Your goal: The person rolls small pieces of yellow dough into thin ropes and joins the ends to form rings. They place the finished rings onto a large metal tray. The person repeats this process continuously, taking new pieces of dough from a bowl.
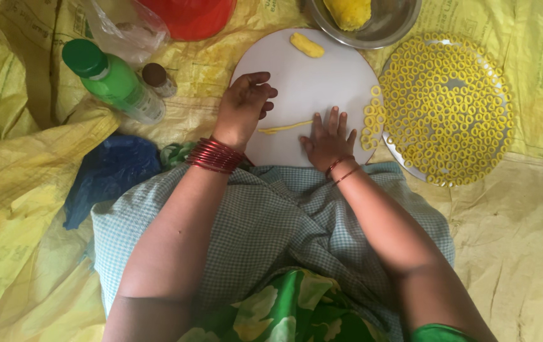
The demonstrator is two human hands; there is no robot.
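Head view had you sitting over the round white board point(309, 76), rolling a thin yellow dough strand point(286, 127) across it. Your right hand point(328, 140) lay flat, fingers spread, palm pressing one end of the strand, so nothing was gripped. Your left hand point(244, 104) hovered loosely curled and empty just above the other end. A small dough lump point(307, 45) waited at the far edge, with more in the steel bowl point(393, 25). The tray of finished yellow rings point(447, 107) sat right beside the board on your right, probably for easy reach.
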